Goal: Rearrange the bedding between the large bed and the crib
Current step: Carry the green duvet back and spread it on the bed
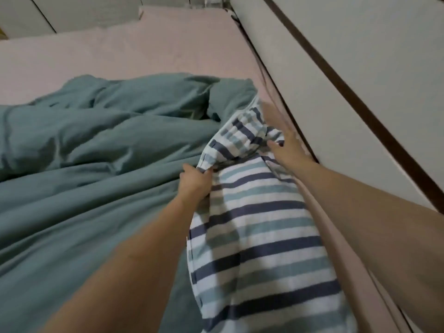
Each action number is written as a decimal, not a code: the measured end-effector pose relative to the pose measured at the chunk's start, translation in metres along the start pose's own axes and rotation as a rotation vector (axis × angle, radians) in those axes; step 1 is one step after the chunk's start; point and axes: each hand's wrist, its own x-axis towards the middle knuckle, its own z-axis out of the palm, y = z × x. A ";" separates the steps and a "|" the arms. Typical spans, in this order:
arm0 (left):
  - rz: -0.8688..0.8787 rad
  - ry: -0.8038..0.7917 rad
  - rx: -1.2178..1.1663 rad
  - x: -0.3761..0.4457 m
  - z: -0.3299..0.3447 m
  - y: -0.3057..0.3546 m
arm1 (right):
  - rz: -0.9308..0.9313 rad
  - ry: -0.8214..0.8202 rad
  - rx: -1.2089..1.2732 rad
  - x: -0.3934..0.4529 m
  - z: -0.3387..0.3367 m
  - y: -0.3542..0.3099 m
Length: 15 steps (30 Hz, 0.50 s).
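A striped pillow (pixel 259 236) in white, navy and pale teal lies along the right side of the large bed. My left hand (pixel 194 182) is shut on a bunched corner of its cover at the left. On the far end of the striped cover rests my right hand (pixel 286 146), thumb pressing the cloth, fingers partly hidden behind it. A crumpled teal duvet (pixel 96 152) covers the left half of the bed. The pink fitted sheet (pixel 120 54) shows beyond it.
A white padded headboard or wall panel (pixel 348 75) with a dark brown strip (pixel 336 80) runs along the right side, close to my right arm. White cabinet fronts (pixel 28 15) stand beyond the far edge of the bed. No crib can be made out.
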 end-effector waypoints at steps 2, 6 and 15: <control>0.010 0.070 -0.014 -0.013 0.009 -0.016 | 0.057 -0.150 0.004 -0.022 0.010 0.028; 0.188 0.124 -0.126 -0.067 0.021 -0.027 | 0.072 -0.183 0.235 -0.087 0.007 0.056; 0.149 0.043 -0.178 -0.154 0.011 -0.088 | 0.095 -0.177 0.173 -0.215 -0.026 0.105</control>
